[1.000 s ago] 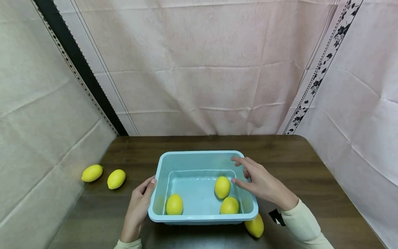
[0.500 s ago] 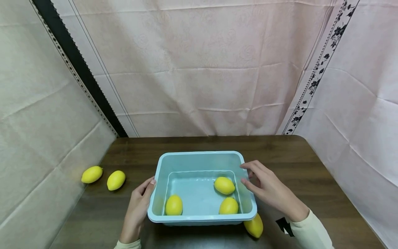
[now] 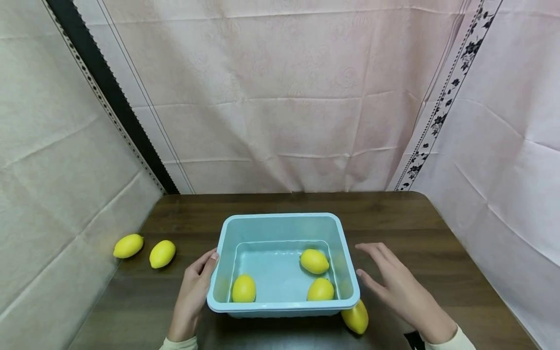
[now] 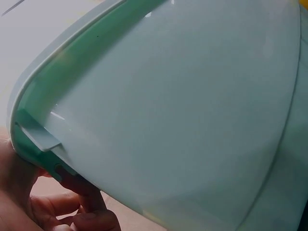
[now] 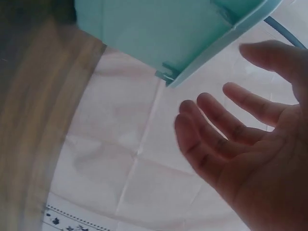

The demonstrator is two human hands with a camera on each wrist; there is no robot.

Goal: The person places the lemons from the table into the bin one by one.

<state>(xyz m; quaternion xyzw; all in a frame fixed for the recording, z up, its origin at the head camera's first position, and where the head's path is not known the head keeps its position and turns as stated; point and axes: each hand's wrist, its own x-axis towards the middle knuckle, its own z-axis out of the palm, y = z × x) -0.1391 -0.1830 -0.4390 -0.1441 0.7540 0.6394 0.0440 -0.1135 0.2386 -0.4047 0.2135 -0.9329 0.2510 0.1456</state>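
Note:
A light blue plastic basin (image 3: 284, 306) stands at the middle of the table with three lemons inside. One lemon (image 3: 243, 288) lies at its front left, another lemon (image 3: 321, 289) at its front right, and a third lemon (image 3: 314, 261) just behind that. My left hand (image 3: 195, 291) grips the basin's left rim, thumb on top; the left wrist view shows the fingers (image 4: 96, 211) curled beneath the rim. My right hand (image 3: 400, 287) hovers to the right of the basin, fingers spread and holding nothing. In the right wrist view its fingers (image 5: 216, 115) are apart from the basin wall (image 5: 144, 33).
Partly hidden under the basin's front right corner, a lemon (image 3: 356, 318) lies on the wooden table (image 3: 393, 214). Two more, a lemon (image 3: 162, 253) and a lemon (image 3: 128, 246), lie at the table's left edge. Pale cloth (image 3: 280, 97) hangs round the table.
My right hand has drawn back from inside the basin, out to the right. The rear lemon in the basin has rolled from upright to sideways. My left hand stays on the rim.

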